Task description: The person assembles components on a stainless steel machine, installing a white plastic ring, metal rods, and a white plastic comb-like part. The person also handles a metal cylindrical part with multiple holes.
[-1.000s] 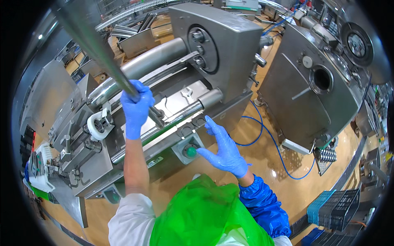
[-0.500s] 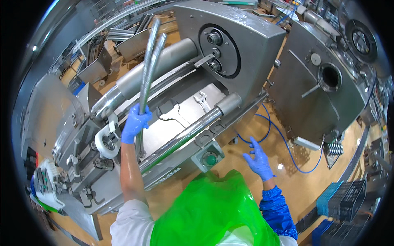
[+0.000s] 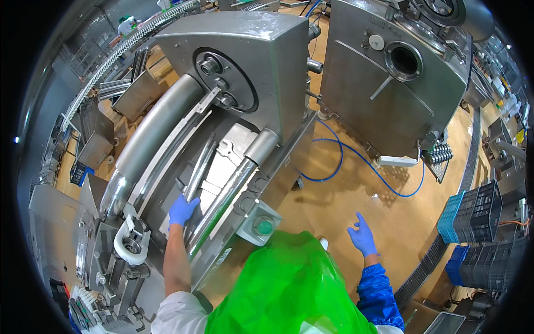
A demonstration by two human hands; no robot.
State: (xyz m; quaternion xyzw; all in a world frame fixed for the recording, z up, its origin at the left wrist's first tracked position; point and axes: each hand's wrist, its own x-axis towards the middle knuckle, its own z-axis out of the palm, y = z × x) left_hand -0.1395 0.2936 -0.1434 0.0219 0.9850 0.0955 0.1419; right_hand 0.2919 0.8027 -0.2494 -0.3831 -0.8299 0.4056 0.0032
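At the far left a see-through panel [image 3: 51,225] stands beside the machine, and right of it sits a white clamp [image 3: 133,257], near the lower end of a thick steel roller [image 3: 161,119] that slants up to the steel housing [image 3: 245,55]. Next comes the left hand [image 3: 182,211], gloved in blue, its fingers closed around the near end of the steel rods [image 3: 201,167]. These lie side by side, tilted up and away from the hand, over the trough [image 3: 225,121] between the roller and a thinner bar [image 3: 222,197]. Just right of the rods' far part, a wrench [image 3: 227,151] lies on a pale plate. Beyond the bar, a green button [image 3: 263,226] is set in a box on the machine's front, near the green apron [image 3: 283,278]. The right hand [image 3: 362,239], also gloved, is empty, its fingers open and spread over the tan floor [image 3: 334,209], well apart from the rods. Farther off, a blue hose [image 3: 403,195] loops before a second machine [image 3: 378,78], and crates [image 3: 481,210] stand at the far right
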